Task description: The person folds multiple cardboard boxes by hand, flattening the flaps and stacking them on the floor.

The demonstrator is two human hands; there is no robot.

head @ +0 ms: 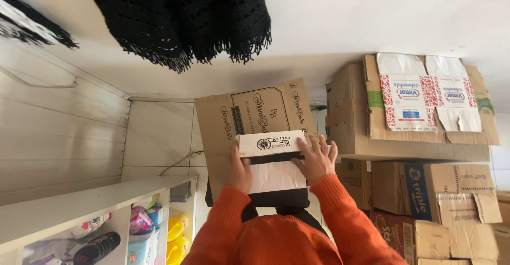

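My left hand [239,172] and my right hand [317,158], both in orange sleeves, grip the two sides of a small white and black box [271,161]. The box has a white flap with a round dark emblem at its top. My right hand's fingers spread over the box's right edge, while my left hand wraps the left edge. Right behind the box stands a flattened brown cardboard carton [249,113] with dark print. Something dark [281,198] shows below the box, and I cannot tell what it is.
Stacked brown cardboard boxes [425,190] fill the right side, with an open-flapped one [425,100] uppermost. A white shelf [95,201] at lower left holds bottles and packets. A black fringed knitted cloth [186,15] hangs at the top. White boards [58,127] line the left.
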